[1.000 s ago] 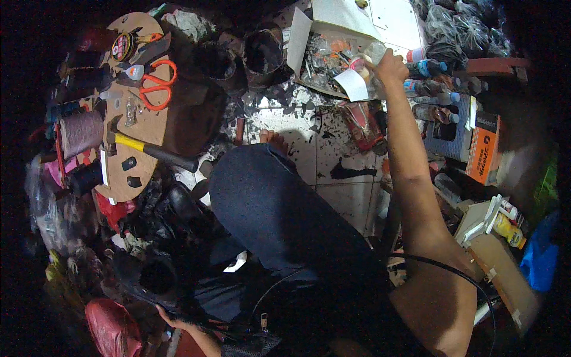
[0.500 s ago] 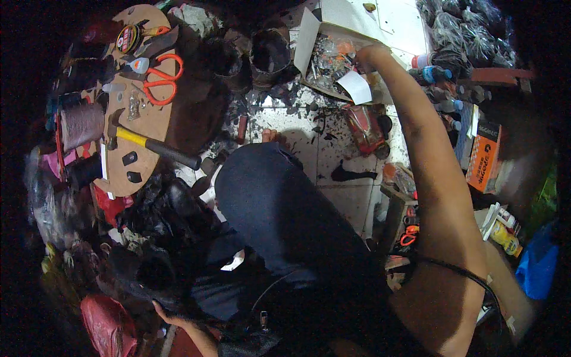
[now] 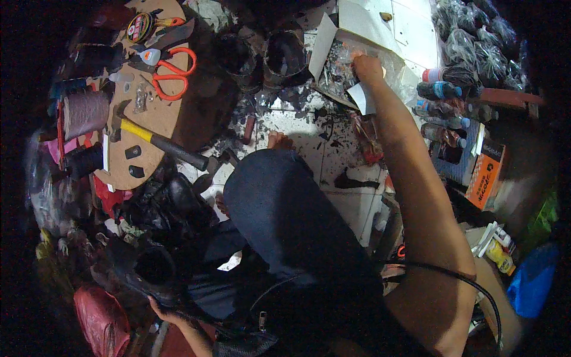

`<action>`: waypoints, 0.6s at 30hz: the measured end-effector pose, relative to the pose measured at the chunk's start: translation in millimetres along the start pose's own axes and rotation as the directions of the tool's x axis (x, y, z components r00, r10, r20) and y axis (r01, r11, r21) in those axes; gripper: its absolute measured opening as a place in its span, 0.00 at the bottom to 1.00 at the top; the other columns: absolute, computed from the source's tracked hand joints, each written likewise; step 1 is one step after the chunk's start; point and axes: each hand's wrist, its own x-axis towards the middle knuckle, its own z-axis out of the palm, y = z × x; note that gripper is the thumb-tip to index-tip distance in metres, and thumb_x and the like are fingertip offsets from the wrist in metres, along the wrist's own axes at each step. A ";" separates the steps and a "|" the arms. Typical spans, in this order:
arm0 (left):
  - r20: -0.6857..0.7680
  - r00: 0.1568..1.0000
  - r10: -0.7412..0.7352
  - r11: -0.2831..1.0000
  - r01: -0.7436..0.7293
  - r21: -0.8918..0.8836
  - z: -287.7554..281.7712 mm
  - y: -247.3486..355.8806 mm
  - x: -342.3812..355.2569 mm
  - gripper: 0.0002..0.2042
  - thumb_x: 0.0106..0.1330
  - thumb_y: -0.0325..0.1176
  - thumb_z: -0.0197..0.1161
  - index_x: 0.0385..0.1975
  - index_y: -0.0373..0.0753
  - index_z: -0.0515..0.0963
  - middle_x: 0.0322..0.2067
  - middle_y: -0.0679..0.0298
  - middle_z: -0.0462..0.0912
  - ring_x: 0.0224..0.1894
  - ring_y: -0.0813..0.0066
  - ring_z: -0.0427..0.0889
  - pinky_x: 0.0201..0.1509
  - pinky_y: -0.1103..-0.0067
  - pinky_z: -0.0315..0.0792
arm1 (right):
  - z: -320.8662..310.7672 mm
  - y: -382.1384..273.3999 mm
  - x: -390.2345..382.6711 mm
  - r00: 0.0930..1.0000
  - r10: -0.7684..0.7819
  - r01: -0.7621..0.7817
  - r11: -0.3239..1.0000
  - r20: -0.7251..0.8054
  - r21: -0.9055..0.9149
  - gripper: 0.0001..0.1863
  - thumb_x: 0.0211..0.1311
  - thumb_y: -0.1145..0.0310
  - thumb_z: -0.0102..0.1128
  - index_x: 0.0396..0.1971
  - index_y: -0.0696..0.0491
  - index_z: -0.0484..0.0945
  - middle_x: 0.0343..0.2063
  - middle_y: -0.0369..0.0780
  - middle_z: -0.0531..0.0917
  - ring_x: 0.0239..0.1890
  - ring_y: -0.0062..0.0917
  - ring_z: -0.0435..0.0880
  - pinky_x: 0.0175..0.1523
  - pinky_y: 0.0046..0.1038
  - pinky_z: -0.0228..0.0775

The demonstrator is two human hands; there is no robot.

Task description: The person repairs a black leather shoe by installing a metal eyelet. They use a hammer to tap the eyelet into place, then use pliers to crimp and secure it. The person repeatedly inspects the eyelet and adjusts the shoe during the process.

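Supporting a black, round-collared shoe (image 3: 134,271) at eight o'clock with the left hand (image 3: 171,314). At one o'clock, bending the fingers (image 3: 360,63) of the right hand (image 3: 370,70) inside a white cardboard box (image 3: 323,47). Cannot tell either grip's closure. Seemingly at the reaching-in stage, lifting nothing out yet.

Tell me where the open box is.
In the head view, the box is at the top, right of centre, left of the bottles, with the right hand over it.

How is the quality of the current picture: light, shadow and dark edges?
Head view: white floor tiles near the upper edge are among the brightest parts; head view: the dark item by the left hand loses detail in shadow; head view: corners go black.
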 end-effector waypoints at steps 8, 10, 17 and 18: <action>0.200 0.976 0.085 0.974 -0.124 0.190 -31.2 -6.1 18.5 0.31 0.69 0.52 0.55 0.64 0.34 0.69 0.60 0.55 0.73 0.59 0.56 0.73 0.64 0.63 0.67 | -32.5 13.7 -10.0 0.937 0.265 -0.345 0.794 0.227 0.500 0.12 0.64 0.63 0.61 0.37 0.56 0.85 0.35 0.46 0.88 0.38 0.33 0.89 0.42 0.36 0.82; 0.235 0.969 0.073 0.983 -0.109 0.145 -37.5 -7.0 24.0 0.30 0.69 0.51 0.55 0.64 0.34 0.69 0.60 0.55 0.73 0.59 0.56 0.73 0.64 0.63 0.67 | -52.5 25.4 -17.2 0.873 0.221 -0.488 0.388 0.436 0.782 0.12 0.64 0.61 0.64 0.37 0.56 0.84 0.32 0.42 0.87 0.34 0.26 0.88 0.38 0.29 0.80; 0.281 0.957 0.071 0.991 -0.100 0.089 -34.7 -6.8 22.5 0.31 0.70 0.51 0.56 0.65 0.34 0.69 0.62 0.55 0.72 0.61 0.56 0.71 0.66 0.63 0.65 | -95.4 30.7 -63.9 0.943 -0.022 -0.331 -0.189 0.333 0.925 0.10 0.66 0.62 0.65 0.39 0.52 0.83 0.26 0.31 0.82 0.21 0.12 0.74 0.25 0.18 0.65; 0.289 0.954 0.081 0.989 -0.113 0.098 -34.1 -6.6 21.2 0.31 0.69 0.51 0.56 0.65 0.34 0.68 0.62 0.55 0.72 0.61 0.56 0.71 0.66 0.63 0.65 | -98.6 29.8 -66.9 0.945 -0.070 -0.327 -0.237 0.320 0.915 0.09 0.67 0.62 0.64 0.39 0.52 0.83 0.25 0.30 0.81 0.20 0.11 0.72 0.24 0.17 0.63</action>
